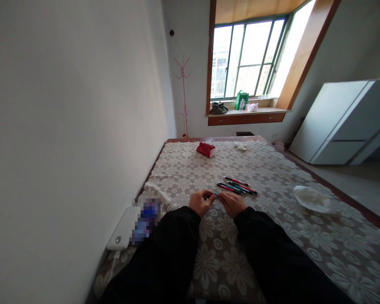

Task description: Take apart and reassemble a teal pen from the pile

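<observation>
Red box (206,149) sat far up floral cloth (272,219), crumpled white tissue (312,198) off right, white device (123,230) by wall. Loose pens (237,185) lay just beyond knuckles (nothing blocking them). Left hand (201,202) and right hand (231,203) met fingertip to fingertip, both pinched closed on small teal pen (215,194) between them. Pen mostly hidden; too small to tell more.

A white wall (66,105) runs along the left. Far ahead, a green-framed window (250,59) lets in bright daylight (a wooden sill (247,113) sits beneath it). A pink coat stand (183,97) occupies the corner, and a white cabinet (345,122) leans at right.
</observation>
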Action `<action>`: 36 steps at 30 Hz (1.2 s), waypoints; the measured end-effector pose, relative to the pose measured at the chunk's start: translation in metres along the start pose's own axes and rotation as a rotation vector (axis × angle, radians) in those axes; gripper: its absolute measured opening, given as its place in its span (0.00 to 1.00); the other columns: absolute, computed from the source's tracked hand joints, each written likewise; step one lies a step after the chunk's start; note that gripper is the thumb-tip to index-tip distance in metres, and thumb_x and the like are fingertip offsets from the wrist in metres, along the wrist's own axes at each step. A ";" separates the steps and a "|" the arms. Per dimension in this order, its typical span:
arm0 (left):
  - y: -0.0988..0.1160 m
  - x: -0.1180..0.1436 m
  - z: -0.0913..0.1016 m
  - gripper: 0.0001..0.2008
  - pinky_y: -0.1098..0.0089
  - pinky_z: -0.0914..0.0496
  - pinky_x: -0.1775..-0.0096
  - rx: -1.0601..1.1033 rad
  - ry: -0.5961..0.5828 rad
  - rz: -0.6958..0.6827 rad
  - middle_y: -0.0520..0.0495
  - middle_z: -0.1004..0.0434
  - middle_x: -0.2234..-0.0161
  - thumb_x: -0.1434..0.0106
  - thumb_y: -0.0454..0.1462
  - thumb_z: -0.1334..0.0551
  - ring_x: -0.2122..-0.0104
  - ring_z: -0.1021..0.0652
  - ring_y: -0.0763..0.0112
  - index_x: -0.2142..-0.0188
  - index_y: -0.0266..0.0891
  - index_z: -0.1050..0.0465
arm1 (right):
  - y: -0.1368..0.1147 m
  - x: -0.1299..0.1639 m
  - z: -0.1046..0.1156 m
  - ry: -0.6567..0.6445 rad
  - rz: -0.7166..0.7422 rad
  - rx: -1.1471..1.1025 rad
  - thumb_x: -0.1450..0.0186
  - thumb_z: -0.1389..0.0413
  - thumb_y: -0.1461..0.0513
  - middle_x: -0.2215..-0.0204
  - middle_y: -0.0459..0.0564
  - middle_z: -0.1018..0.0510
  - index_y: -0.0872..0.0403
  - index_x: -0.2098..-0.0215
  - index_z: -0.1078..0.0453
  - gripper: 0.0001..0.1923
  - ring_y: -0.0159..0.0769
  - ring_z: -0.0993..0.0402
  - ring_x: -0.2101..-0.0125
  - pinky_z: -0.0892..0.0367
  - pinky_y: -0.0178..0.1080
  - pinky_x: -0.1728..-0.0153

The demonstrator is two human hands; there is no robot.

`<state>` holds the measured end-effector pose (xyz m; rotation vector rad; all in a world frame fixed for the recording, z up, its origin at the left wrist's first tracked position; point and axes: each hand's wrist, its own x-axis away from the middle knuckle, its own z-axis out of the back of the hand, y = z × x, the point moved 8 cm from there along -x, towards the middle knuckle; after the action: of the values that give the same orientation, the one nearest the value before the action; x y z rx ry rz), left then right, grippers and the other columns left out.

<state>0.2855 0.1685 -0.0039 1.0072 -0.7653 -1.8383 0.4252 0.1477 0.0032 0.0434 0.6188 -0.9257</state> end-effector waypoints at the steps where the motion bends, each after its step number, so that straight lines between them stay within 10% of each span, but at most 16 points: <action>1: 0.000 0.000 0.000 0.08 0.70 0.28 0.64 -0.007 0.003 -0.002 0.49 0.17 0.66 0.37 0.39 0.37 0.66 0.21 0.68 0.62 0.41 0.20 | -0.001 0.000 0.000 0.011 0.011 0.006 0.27 0.56 0.58 0.66 0.52 0.19 0.52 0.60 0.28 0.15 0.40 0.21 0.64 0.31 0.39 0.61; 36: 0.013 0.001 0.007 0.06 0.66 0.31 0.55 -0.322 0.016 -0.062 0.50 0.18 0.65 0.35 0.41 0.36 0.61 0.23 0.65 0.65 0.44 0.21 | 0.004 0.000 -0.007 -0.008 -0.018 0.002 0.27 0.54 0.58 0.64 0.53 0.18 0.52 0.58 0.26 0.15 0.40 0.21 0.63 0.30 0.38 0.61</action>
<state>0.2844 0.1628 0.0090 0.8426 -0.4138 -1.9281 0.4250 0.1527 -0.0038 0.0361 0.6117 -0.9435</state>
